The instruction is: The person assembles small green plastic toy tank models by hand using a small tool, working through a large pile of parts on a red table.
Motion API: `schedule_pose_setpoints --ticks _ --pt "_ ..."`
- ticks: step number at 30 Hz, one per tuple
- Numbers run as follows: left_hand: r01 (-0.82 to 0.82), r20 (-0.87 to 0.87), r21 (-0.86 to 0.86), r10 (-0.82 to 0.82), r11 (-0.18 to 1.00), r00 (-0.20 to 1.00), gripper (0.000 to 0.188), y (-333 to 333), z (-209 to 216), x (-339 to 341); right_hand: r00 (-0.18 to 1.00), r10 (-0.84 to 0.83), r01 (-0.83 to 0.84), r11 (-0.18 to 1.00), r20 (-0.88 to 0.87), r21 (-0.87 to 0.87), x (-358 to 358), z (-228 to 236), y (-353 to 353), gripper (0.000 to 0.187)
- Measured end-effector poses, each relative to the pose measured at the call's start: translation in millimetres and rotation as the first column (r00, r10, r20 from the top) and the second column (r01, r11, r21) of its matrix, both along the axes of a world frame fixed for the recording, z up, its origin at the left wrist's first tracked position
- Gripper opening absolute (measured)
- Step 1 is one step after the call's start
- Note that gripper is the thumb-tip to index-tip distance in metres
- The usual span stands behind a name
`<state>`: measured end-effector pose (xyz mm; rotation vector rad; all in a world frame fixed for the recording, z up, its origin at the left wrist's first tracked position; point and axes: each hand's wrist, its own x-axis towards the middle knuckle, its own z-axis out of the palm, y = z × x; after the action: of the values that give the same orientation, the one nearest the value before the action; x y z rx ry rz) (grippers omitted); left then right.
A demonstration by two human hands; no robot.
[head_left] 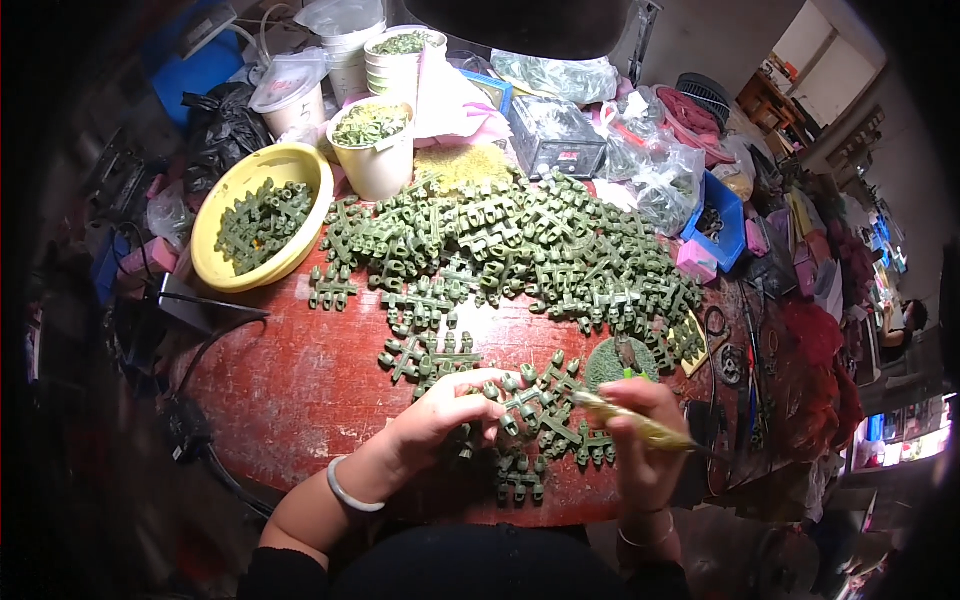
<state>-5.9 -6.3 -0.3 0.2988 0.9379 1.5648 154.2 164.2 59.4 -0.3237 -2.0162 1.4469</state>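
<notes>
As right hand (645,440) grips it, yellow tool (640,425) — lying left-right, tip leftward

Clear plastic bags (655,175) behind green heap, pink box (697,260) right

A worn red table (290,385) with scuffed, chipped paint fills the middle of the view. Behind it, at upper right, a pale wall (720,40) leads to a lit doorway (835,55) and a wooden shelf unit (765,100). The left side lies in deep shadow, while bright light (905,445) glows at the far right edge.
</notes>
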Motion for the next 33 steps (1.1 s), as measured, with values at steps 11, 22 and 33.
schedule_pose_setpoints --ticks 11,22,33 --pt "-0.013 0.172 -0.025 0.017 1.000 0.985 0.042 2 2 0 0.988 0.133 -0.112 0.967 -0.079 0.227 -21 -33 3 0.022" --pt "-0.024 -0.169 -0.092 0.008 0.995 0.986 0.036 2 4 4 0.971 0.238 -0.183 0.785 -0.015 0.592 -21 -35 -13 0.033" --pt "-0.021 -0.257 -0.114 -0.009 0.993 0.966 0.035 2 6 0 0.952 0.298 -0.270 0.716 0.068 0.644 -19 -29 -12 0.033"
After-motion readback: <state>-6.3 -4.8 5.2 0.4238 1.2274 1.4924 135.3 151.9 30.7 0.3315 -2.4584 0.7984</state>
